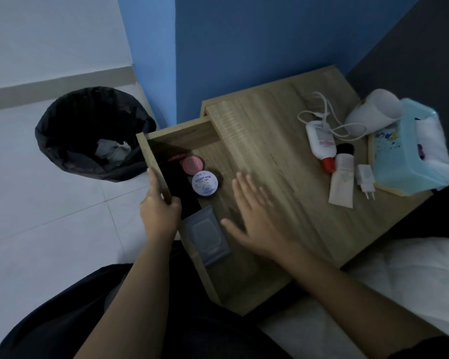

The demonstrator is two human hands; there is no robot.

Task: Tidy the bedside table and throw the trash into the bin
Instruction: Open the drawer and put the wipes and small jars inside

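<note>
Hard to make out: the inside of the open light-wood drawer is mostly in shadow. A long dark thing lies behind its front panel, and I cannot tell what it is.
Cut off: my right forearm covers the near corner of the wood-grain bedside table.
My left hand: my fingers are curled over the drawer's front panel, clamped on its top edge.
My right hand: flat, fingers straight and spread, holding nothing, over the table's near edge. I cannot tell whether it touches the wood.
In the drawer: a round pink-lidded jar touches a round white-and-blue cream jar. A grey wipes packet lies nearer me.
On the tabletop: a white bottle with a red cap, a white tube with a black cap, a white charger plug, a looped white cable, a white cup on its side and a light-blue tissue pack.
Bin: the round bin lined with a black bag stands on the tiles left of the drawer, with crumpled pale trash inside.
Beside the table: white bedding.
</note>
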